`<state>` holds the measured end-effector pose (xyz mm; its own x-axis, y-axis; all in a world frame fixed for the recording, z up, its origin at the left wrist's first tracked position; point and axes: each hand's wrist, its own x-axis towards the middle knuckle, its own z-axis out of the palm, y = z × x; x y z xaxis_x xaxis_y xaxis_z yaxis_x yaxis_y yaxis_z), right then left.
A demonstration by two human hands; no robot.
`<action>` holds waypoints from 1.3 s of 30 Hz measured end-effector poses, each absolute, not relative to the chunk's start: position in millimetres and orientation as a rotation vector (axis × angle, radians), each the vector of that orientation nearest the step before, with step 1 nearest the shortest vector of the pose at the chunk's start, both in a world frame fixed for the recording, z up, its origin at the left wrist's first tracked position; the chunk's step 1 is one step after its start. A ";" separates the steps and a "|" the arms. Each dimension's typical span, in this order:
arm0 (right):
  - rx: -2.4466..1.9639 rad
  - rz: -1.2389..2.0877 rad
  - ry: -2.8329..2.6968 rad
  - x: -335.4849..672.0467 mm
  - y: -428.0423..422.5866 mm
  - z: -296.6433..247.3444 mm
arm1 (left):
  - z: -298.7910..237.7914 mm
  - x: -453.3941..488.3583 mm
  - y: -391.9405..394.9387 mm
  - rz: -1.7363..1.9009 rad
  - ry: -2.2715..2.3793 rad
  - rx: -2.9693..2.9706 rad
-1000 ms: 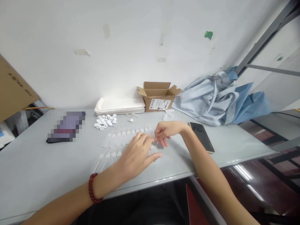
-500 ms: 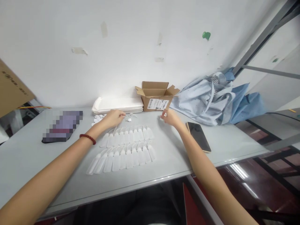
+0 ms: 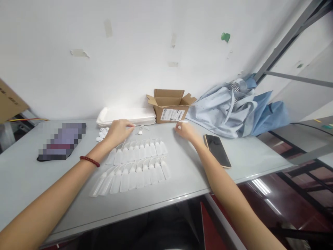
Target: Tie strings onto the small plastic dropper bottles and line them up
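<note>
My left hand is closed in a pinch in front of the white stack, near a small white piece with a thin cord lying on the table. Whatever its fingertips hold is too small to make out. Over to the right, my right hand is closed on a small white piece, just in front of the cardboard box. Between my arms lie two rows of translucent white tags with thin white cords. Beside my left wrist is a cluster of small white pieces, partly covered by the hand.
A white stack and an open cardboard box stand against the wall. A phone lies by my right forearm, with blue fabric behind it. On the left lies a dark-edged item, blurred out. The grey table's front edge runs below.
The whole view has shifted slightly, so most things appear a little further left. My right fingers look more curled in. The tags and the loose corded piece keep their places.
</note>
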<state>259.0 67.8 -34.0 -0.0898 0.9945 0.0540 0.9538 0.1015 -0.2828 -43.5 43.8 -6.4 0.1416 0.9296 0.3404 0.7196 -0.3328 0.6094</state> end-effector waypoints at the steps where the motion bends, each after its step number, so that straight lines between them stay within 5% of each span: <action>1: -1.929 0.240 -2.142 255.7 66.4 -32.4 | -2.6 -42.6 36.7 1.028 1.639 2.105; 12: -1.082 0.418 -2.228 182.5 9.5 -20.2 | 2.2 -25.2 -14.1 1.235 1.324 1.741; 39: -0.845 0.516 -2.212 175.1 -3.0 -20.0 | 1.2 -19.6 -20.8 1.168 1.239 1.684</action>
<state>175.1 -3.0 -20.0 -0.5402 0.6978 0.4704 0.4176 0.7076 -0.5700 -19.6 -20.8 1.2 0.1238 0.9620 0.2435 0.2996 -0.2701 0.9150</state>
